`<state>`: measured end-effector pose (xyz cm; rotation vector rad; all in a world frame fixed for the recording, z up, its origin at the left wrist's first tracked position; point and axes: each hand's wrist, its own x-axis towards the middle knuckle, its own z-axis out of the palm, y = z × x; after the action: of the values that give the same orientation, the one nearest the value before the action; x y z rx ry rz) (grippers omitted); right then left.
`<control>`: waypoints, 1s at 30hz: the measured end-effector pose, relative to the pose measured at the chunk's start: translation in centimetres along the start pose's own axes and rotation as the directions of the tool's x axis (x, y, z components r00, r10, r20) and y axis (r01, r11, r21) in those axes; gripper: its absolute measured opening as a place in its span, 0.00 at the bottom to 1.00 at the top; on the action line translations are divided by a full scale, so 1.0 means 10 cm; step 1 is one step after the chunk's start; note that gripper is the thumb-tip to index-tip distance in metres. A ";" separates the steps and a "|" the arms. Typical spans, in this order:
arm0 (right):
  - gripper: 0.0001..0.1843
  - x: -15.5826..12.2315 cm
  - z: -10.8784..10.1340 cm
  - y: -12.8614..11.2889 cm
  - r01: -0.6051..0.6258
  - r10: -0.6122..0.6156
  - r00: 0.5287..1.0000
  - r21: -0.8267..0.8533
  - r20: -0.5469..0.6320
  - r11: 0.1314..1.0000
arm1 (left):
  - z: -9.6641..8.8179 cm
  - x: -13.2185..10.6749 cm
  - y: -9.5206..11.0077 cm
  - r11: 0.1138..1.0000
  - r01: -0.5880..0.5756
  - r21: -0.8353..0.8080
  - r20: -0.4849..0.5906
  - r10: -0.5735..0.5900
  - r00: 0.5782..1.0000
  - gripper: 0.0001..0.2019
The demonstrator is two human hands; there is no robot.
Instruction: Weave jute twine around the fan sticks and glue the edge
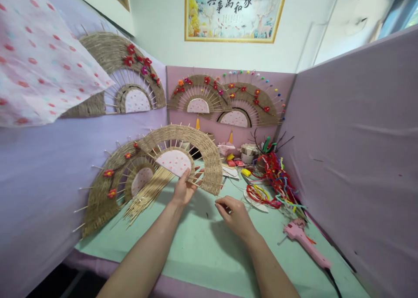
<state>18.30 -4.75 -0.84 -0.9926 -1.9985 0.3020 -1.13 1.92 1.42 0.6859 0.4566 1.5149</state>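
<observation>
My left hand (185,189) grips a woven half-round fan (207,154) by its lower edge, thumb over the white centre patch with red dots (174,161). Thin sticks radiate from the patch through a band of brown twine and poke out past the rim. Close to the fan's lower right corner, my right hand (233,213) is pinched shut on the thin end of a twine that runs to that corner. Behind the fan, to the left, lies a bundle of thin bamboo sticks (148,195). Another woven fan with red flowers (102,202) leans against the left partition.
A pink glue gun (308,246) with a black cord lies at the right. Red and coloured pipe cleaners (274,176) are heaped at the back right, near a yellow piece (246,172). Finished fans (254,98) hang on the partitions. Dotted cloth (42,67) hangs at upper left.
</observation>
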 end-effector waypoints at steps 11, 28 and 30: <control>0.12 0.01 0.03 0.04 -0.221 0.198 0.971 0.183 0.136 0.958 | 0.03 -0.04 0.05 1.000 0.030 0.009 0.042 -0.030 0.999 0.16; 0.11 0.06 -0.04 0.06 -0.269 0.296 0.952 0.252 -0.074 0.930 | 0.10 -0.14 0.06 0.996 0.042 0.082 0.072 -0.048 0.996 0.12; 0.11 0.06 -0.04 0.06 -0.266 0.289 0.956 0.253 -0.055 0.930 | 0.10 -0.19 0.07 0.995 0.019 0.101 0.065 -0.026 0.998 0.12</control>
<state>18.71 -3.96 -0.59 -1.1091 -1.6888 0.6300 -1.02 -0.09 2.32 0.8048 0.4908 1.4510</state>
